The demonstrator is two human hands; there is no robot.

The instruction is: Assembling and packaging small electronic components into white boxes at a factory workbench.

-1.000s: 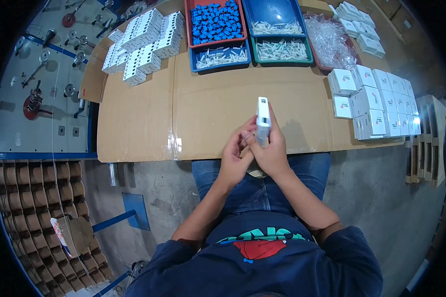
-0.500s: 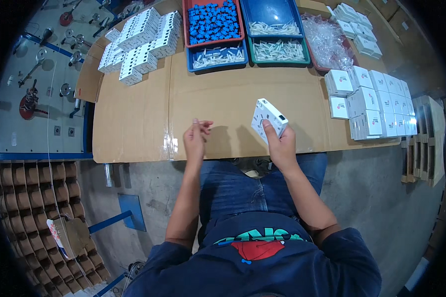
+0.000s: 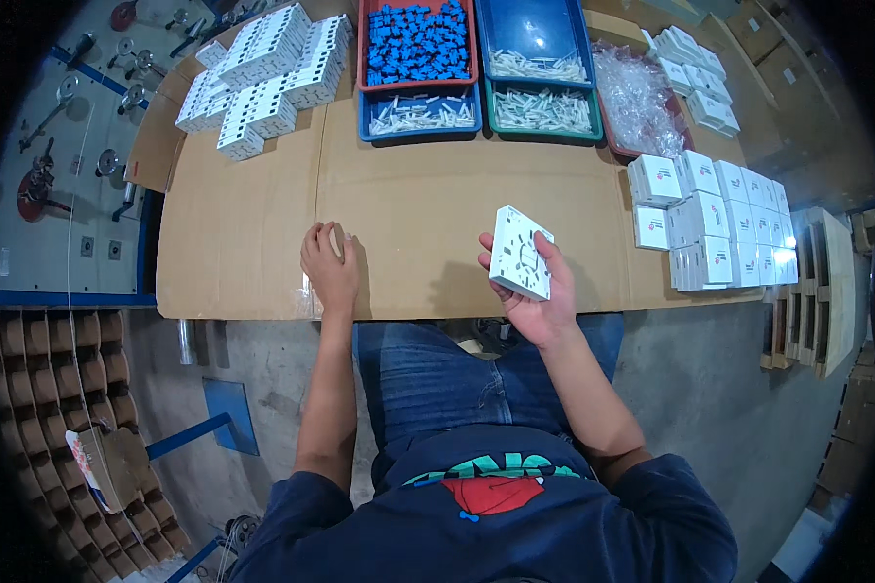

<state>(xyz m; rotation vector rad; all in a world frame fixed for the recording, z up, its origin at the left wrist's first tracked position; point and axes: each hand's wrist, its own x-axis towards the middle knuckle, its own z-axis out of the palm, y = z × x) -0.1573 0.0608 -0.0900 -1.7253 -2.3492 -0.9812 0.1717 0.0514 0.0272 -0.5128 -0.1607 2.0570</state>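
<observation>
My right hand [image 3: 537,319] holds a flat white box [image 3: 521,255] above the front of the cardboard-covered table [image 3: 399,209]. The box's broad face, marked with small dark shapes, is turned up toward me. My thumb presses its right edge, and the fingers wrap round the left side from beneath. Over to the left, my left hand [image 3: 331,270] is back-up at the cardboard's front part, holding nothing, its fingers loosely bent and apart.
Stacked white blocks with dark slots [image 3: 262,73] stand back left. Behind are a red tray of blue parts [image 3: 418,44], blue [image 3: 423,115] and green trays [image 3: 544,109] of small pale pieces, and clear plastic bags [image 3: 637,92]. White boxes [image 3: 705,219] are stacked at right.
My left hand has moved left and lower onto the cardboard. My right hand has turned the white box so its broad face shows, with fingers now visible on its left side.
</observation>
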